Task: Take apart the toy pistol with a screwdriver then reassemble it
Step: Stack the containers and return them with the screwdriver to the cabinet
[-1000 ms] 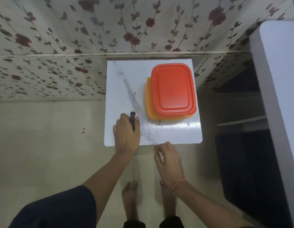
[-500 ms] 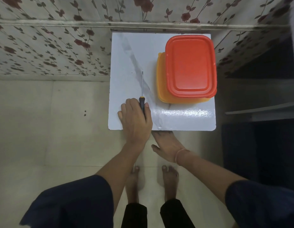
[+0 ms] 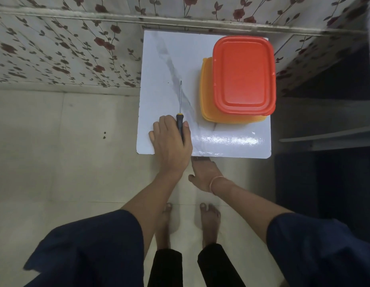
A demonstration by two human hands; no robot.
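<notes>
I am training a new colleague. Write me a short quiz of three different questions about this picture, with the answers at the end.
1. True or false: the left hand grips the screwdriver.
2. What colour is the lid of the container? A) red B) blue C) green
3. Is the toy pistol visible on the table?

Key: 1 true; 2 A; 3 no. The right hand reaches under the table edge.

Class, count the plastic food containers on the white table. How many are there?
2: an orange-lidded container at the table's far right, resting on a yellow container beneath it. Others may be hidden underneath.
</notes>
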